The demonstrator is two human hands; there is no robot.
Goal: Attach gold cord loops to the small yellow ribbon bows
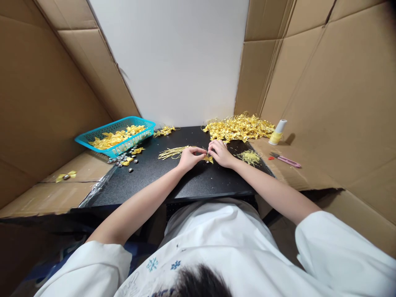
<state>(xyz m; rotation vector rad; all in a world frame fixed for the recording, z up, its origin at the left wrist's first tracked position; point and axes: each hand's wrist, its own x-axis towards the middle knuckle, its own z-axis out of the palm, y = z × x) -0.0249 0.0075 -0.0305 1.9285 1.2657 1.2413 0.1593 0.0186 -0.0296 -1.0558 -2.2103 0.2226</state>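
Note:
Between my two hands, over the middle of the black table [148,185], is a small yellow ribbon bow [210,159]. My left hand [192,158] comes in from the left with thumb and fingers pinched at the bow's upper edge. From the other side, my right hand [220,153] pinches at the same spot, its fingertips close to the left ones. A thin tie at the pinch is too small to make out well. Just left of my left hand lies a bundle of yellow ties [173,152].
A turquoise basket [116,124] of yellow bows stands at left, silver bells [119,160] beside it. A heap of yellow bows [238,128] lies at back right. Cut yellow strands [250,156], pink-handled snips [286,160] and a thread cone [277,132] are at right. Cardboard walls surround the table.

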